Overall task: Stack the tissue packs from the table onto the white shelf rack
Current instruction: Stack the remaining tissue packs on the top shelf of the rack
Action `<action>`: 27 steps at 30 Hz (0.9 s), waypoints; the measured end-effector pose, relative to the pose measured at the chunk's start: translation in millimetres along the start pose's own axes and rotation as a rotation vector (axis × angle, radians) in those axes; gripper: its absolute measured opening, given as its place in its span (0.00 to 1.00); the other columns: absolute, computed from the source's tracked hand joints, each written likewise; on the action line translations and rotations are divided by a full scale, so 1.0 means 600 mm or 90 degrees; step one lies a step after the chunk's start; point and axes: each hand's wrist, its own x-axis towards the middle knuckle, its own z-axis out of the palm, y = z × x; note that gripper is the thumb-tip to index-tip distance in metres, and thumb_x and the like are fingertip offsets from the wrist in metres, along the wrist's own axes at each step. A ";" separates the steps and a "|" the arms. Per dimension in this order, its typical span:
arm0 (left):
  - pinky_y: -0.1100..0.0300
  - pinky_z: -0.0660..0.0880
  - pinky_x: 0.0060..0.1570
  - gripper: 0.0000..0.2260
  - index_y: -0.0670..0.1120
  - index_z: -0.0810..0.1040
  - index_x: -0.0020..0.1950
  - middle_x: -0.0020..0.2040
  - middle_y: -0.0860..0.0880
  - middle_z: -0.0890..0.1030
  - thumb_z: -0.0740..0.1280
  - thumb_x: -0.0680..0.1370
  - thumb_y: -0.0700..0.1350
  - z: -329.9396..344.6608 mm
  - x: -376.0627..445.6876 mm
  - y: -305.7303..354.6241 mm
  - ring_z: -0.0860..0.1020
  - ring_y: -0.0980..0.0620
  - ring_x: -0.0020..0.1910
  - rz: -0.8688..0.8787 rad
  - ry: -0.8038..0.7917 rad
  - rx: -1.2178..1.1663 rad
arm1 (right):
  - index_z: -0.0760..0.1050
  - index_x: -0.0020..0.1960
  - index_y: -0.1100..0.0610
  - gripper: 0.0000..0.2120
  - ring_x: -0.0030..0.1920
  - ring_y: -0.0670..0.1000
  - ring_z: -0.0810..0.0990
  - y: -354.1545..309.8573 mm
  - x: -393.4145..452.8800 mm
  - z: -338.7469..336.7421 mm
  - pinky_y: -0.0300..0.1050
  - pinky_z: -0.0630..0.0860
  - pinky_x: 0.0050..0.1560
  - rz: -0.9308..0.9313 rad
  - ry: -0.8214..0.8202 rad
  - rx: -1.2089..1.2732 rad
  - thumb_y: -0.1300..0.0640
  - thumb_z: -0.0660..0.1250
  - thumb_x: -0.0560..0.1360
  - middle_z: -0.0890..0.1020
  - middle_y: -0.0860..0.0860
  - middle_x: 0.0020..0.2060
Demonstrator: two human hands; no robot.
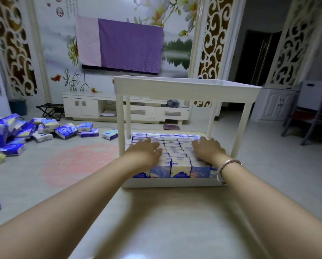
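The fingers of the left hand lie spread and flat, released, pressing palm-down on the top of the packed tissue packs in the lower tier of the white shelf rack; they grasp nothing. The right hand does the same on the far right side of that layer, its fingers loose and splayed over the pack tops, closed around none of them. A bracelet circles the right wrist. The packs stand on edge in tight rows that fill the bottom tray from front to back, their blue and white printed ends facing the camera along the front rim. The rack's upper tier sits on four slim posts above the hands; what it holds cannot be seen from this angle. The rack rests at the far edge of a pale, glossy desk, over which both bare forearms reach. Beyond, to the left, a heap of loose tissue packs lies scattered on the tiled floor, well apart from the rack, near a round pink patch on the tiles. Against the far wall stands a low white cabinet, and above it hangs a screen covered by a purple cloth.
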 end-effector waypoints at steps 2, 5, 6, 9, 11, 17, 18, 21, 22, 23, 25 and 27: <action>0.58 0.54 0.72 0.19 0.53 0.63 0.75 0.79 0.51 0.53 0.52 0.83 0.49 -0.011 -0.037 -0.008 0.54 0.51 0.77 0.066 0.065 -0.082 | 0.71 0.62 0.55 0.19 0.62 0.56 0.70 -0.031 -0.032 -0.009 0.55 0.70 0.63 -0.051 0.037 -0.020 0.47 0.49 0.79 0.72 0.55 0.61; 0.69 0.62 0.63 0.16 0.52 0.75 0.66 0.75 0.55 0.64 0.57 0.81 0.41 -0.026 -0.107 -0.039 0.62 0.57 0.73 0.169 0.149 -0.189 | 0.75 0.55 0.58 0.14 0.58 0.55 0.72 -0.068 -0.101 -0.020 0.51 0.72 0.59 -0.165 0.081 0.010 0.55 0.53 0.78 0.73 0.55 0.60; 0.71 0.64 0.59 0.16 0.52 0.77 0.62 0.72 0.55 0.68 0.58 0.80 0.38 -0.032 -0.132 -0.055 0.65 0.58 0.71 0.177 0.175 -0.210 | 0.75 0.55 0.59 0.14 0.58 0.56 0.72 -0.076 -0.129 -0.023 0.51 0.73 0.57 -0.212 0.100 0.021 0.57 0.54 0.78 0.73 0.55 0.59; 0.65 0.69 0.58 0.16 0.53 0.80 0.54 0.63 0.55 0.76 0.59 0.78 0.35 -0.052 -0.196 -0.115 0.73 0.60 0.63 0.138 0.237 -0.240 | 0.76 0.57 0.58 0.13 0.59 0.54 0.71 -0.105 -0.202 -0.032 0.49 0.72 0.54 -0.347 0.154 0.039 0.57 0.57 0.77 0.75 0.53 0.58; 0.61 0.72 0.59 0.16 0.53 0.80 0.51 0.58 0.55 0.79 0.59 0.77 0.35 -0.065 -0.236 -0.158 0.76 0.61 0.58 0.083 0.263 -0.244 | 0.76 0.55 0.56 0.11 0.57 0.53 0.71 -0.142 -0.231 -0.030 0.49 0.72 0.54 -0.403 0.154 0.080 0.56 0.58 0.77 0.76 0.52 0.55; 0.68 0.70 0.40 0.12 0.53 0.79 0.49 0.50 0.58 0.78 0.61 0.76 0.38 -0.098 -0.341 -0.284 0.77 0.58 0.50 -0.099 0.307 -0.166 | 0.78 0.50 0.55 0.08 0.51 0.52 0.73 -0.312 -0.279 0.034 0.47 0.71 0.49 -0.544 0.082 0.167 0.56 0.60 0.75 0.77 0.51 0.48; 0.64 0.72 0.41 0.11 0.53 0.79 0.49 0.50 0.58 0.78 0.61 0.76 0.39 -0.100 -0.356 -0.308 0.77 0.57 0.50 -0.128 0.322 -0.155 | 0.78 0.50 0.55 0.09 0.51 0.51 0.73 -0.341 -0.284 0.052 0.46 0.71 0.49 -0.559 0.061 0.175 0.57 0.60 0.75 0.77 0.51 0.48; 0.61 0.68 0.51 0.08 0.51 0.79 0.53 0.54 0.57 0.78 0.64 0.77 0.43 -0.102 -0.390 -0.375 0.75 0.57 0.56 -0.195 0.352 -0.120 | 0.78 0.52 0.54 0.10 0.54 0.52 0.74 -0.416 -0.296 0.110 0.47 0.72 0.52 -0.581 -0.023 0.214 0.58 0.60 0.74 0.77 0.52 0.50; 0.61 0.68 0.52 0.07 0.52 0.78 0.54 0.53 0.56 0.78 0.66 0.77 0.46 -0.104 -0.400 -0.396 0.74 0.56 0.56 -0.220 0.359 -0.117 | 0.78 0.52 0.54 0.11 0.54 0.52 0.74 -0.437 -0.298 0.129 0.48 0.72 0.53 -0.589 -0.051 0.233 0.59 0.60 0.74 0.77 0.52 0.50; 0.60 0.68 0.52 0.07 0.53 0.77 0.53 0.52 0.56 0.78 0.67 0.76 0.48 -0.107 -0.410 -0.413 0.74 0.55 0.56 -0.251 0.359 -0.119 | 0.77 0.53 0.55 0.11 0.54 0.52 0.74 -0.456 -0.300 0.146 0.48 0.72 0.54 -0.595 -0.077 0.252 0.59 0.60 0.74 0.77 0.52 0.50; 0.57 0.71 0.53 0.10 0.53 0.76 0.54 0.53 0.53 0.78 0.68 0.74 0.50 -0.108 -0.420 -0.453 0.75 0.52 0.56 -0.301 0.358 -0.107 | 0.77 0.54 0.55 0.11 0.55 0.52 0.74 -0.490 -0.299 0.178 0.47 0.71 0.55 -0.602 -0.121 0.284 0.60 0.61 0.74 0.77 0.53 0.51; 0.55 0.73 0.55 0.14 0.50 0.77 0.57 0.57 0.52 0.79 0.70 0.73 0.52 -0.108 -0.423 -0.486 0.76 0.49 0.56 -0.338 0.350 -0.083 | 0.76 0.56 0.54 0.11 0.58 0.52 0.73 -0.521 -0.299 0.201 0.44 0.69 0.56 -0.607 -0.164 0.310 0.58 0.62 0.75 0.76 0.53 0.54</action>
